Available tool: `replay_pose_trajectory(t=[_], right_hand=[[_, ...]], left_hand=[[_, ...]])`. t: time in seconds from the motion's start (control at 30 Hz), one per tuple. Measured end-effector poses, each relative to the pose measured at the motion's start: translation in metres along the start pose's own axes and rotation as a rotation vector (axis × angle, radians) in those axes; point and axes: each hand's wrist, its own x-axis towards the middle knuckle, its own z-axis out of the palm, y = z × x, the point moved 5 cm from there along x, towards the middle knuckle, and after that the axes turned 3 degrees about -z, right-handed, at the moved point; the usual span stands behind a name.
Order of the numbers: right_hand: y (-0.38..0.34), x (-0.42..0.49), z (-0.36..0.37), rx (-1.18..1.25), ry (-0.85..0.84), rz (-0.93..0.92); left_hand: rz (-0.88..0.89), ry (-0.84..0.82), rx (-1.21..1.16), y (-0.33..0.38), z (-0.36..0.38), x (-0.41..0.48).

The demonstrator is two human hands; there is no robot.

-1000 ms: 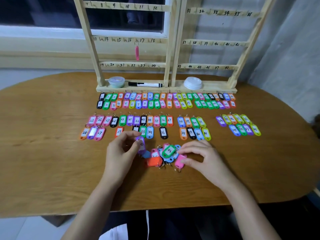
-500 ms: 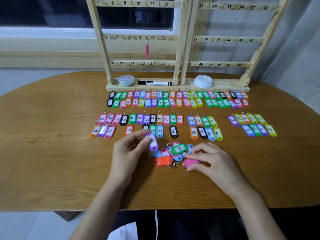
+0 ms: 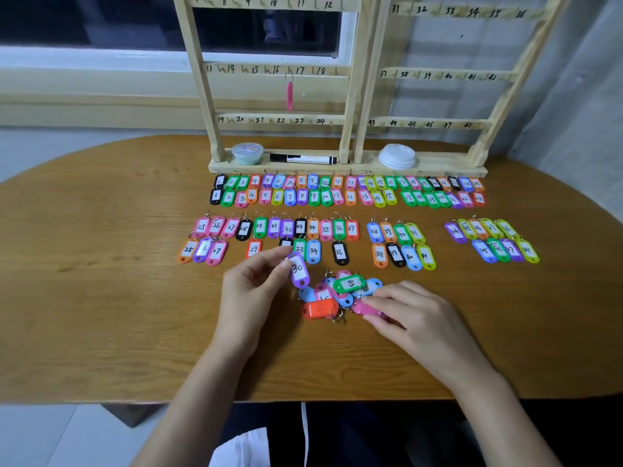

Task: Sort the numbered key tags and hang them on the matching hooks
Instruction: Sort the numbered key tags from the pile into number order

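Left hand point(image 3: 253, 291) pinches the purple tag marked 30 point(image 3: 298, 271) between thumb and fingertips, just left of the unsorted tag pile point(image 3: 340, 291). Right hand point(image 3: 414, 318) pinches a pink tag point(image 3: 365, 310) at the pile's right edge. Beyond the pile lie rows of sorted tags point(image 3: 337, 197). Farther beyond it stands the wooden hook rack point(image 3: 350, 96), bearing one hanging pink tag point(image 3: 289, 96).

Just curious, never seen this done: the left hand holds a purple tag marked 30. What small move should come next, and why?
Probably the left hand should lay the purple tag in the gap right of the orange 29 tag: the rows run in number order, and the row behind jumps from 29 to 31.
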Motion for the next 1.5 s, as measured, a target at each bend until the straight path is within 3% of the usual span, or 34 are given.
replay_pose_trajectory(t=[0.2, 0.37, 0.5, 0.9, 1.2, 1.33, 1.5], right_hand=[[0.002, -0.001, -0.003, 0.05, 0.108, 0.089], [0.017, -0.003, 0.002, 0.601, 0.155, 0.581], [0.02, -0.003, 0.005, 0.791, 0.18, 0.692], [0.023, -0.005, 0.001, 0.972, 0.325, 0.696], [0.031, -0.008, -0.003, 1.065, 0.43, 0.727], [0.035, -0.002, 0.001, 1.015, 0.426, 0.747], [0.035, 0.036, 0.007, 0.852, 0.371, 0.647]], left_hand=[[-0.011, -0.012, -0.003, 0.0, 0.001, -0.001], [-0.015, -0.013, 0.003, -0.001, 0.001, 0.001], [-0.006, -0.013, 0.003, 0.0, 0.002, 0.001], [0.023, -0.057, 0.006, 0.002, 0.004, -0.001], [0.084, 0.028, -0.048, 0.012, 0.0, 0.008], [0.142, 0.167, -0.077, 0.027, -0.025, 0.02], [0.147, 0.22, 0.029, 0.031, -0.053, 0.032]])
